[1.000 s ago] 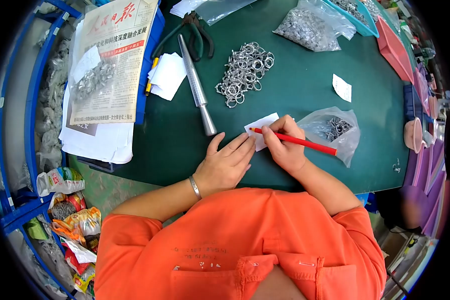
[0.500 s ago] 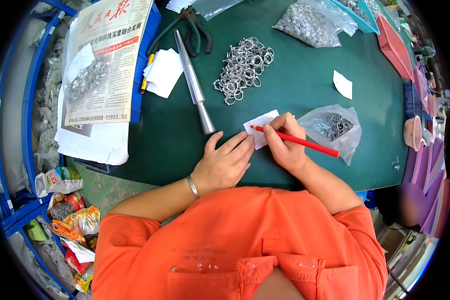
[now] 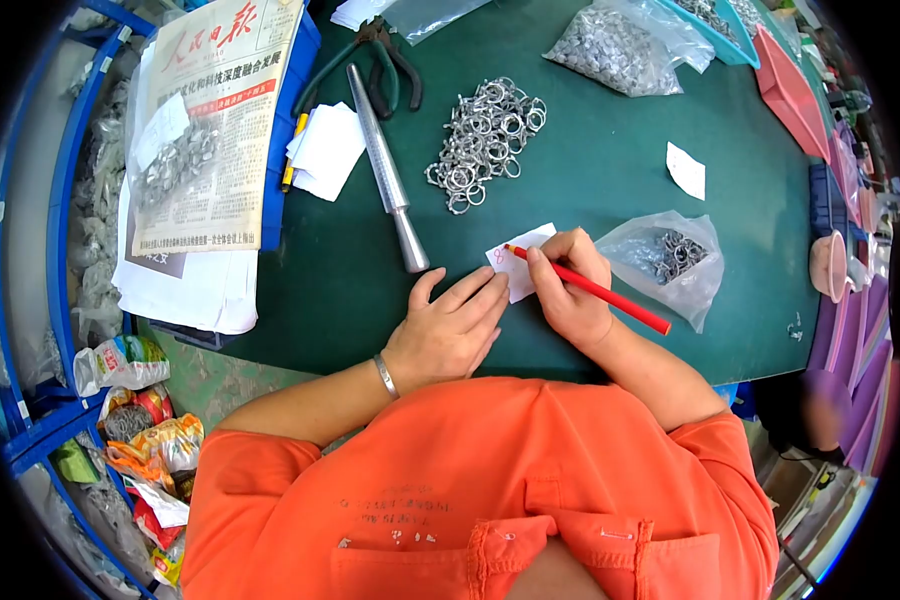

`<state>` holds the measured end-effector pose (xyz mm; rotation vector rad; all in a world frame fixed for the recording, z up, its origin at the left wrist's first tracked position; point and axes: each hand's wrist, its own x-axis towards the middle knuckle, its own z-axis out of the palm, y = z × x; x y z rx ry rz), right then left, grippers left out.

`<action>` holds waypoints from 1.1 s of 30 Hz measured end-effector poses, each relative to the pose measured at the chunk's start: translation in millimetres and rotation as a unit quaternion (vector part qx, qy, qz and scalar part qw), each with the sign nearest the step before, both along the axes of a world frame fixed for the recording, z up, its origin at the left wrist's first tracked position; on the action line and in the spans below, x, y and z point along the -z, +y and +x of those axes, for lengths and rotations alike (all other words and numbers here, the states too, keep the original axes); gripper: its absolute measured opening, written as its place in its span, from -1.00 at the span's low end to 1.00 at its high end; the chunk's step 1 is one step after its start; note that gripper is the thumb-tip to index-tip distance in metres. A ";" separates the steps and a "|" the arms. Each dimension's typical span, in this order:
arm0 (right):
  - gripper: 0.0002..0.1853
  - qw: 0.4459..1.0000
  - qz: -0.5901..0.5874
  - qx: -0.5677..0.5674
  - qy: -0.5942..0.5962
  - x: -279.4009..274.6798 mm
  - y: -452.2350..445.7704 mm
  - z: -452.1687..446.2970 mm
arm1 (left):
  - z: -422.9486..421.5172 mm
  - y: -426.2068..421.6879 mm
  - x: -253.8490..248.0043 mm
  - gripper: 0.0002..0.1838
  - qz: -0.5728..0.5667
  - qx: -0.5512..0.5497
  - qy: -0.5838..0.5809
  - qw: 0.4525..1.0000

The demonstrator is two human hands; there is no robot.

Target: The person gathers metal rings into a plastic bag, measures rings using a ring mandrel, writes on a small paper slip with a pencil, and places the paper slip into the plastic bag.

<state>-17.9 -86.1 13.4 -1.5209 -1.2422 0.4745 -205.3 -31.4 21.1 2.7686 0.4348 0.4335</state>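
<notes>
My right hand (image 3: pixel 573 290) grips a red pen (image 3: pixel 610 293), its tip on a small white paper slip (image 3: pixel 520 262). A red mark like an 8 shows on the slip. My left hand (image 3: pixel 450 325) lies flat, fingers spread, with its fingertips holding down the slip's left edge. Just beyond the left thumb rests a tapered metal ring mandrel (image 3: pixel 380 160). A pile of silver rings (image 3: pixel 485 140) lies farther back. To the right of my right hand is a clear plastic bag (image 3: pixel 705 285) with darker rings inside.
Green-handled pliers (image 3: pixel 378 65), folded white papers (image 3: pixel 328 150) and a yellow marker (image 3: pixel 292 165) lie at the back left. A newspaper (image 3: pixel 220 130) covers a blue bin. A bag of metal pieces (image 3: pixel 615 50), another paper scrap (image 3: pixel 685 170) and a pink tray (image 3: pixel 785 90) are on the right.
A red figure like an 8 now shows on the slip, where only a small loop was before. The pen tip has shifted slightly right; my left hand has stayed in place.
</notes>
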 end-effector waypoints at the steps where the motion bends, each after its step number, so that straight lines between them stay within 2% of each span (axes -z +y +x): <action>1: -0.81 1.000 0.001 0.000 -0.001 -1.0 -0.1 0.5 | 0.1 -0.3 0.3 -0.52 0.000 -0.002 -0.002 1.000; 19: -0.80 0.999 0.034 -0.036 -0.011 0.6 -1.4 2.9 | -0.5 0.7 1.5 -0.51 0.003 0.000 -0.010 1.000; 25: -0.80 1.000 0.008 -0.001 0.010 -2.5 0.0 -0.8 | -0.1 0.1 0.4 -0.51 -0.002 0.001 -0.007 1.000; 31: -0.83 0.998 0.019 -0.052 -0.015 -1.5 -6.5 6.7 | -0.7 2.7 -0.6 -0.54 -0.030 0.002 -0.011 0.999; 33: -0.87 0.996 0.014 0.003 0.089 -8.3 -1.6 -3.9 | 1.5 6.7 -5.7 -0.57 -0.048 0.000 -0.014 0.999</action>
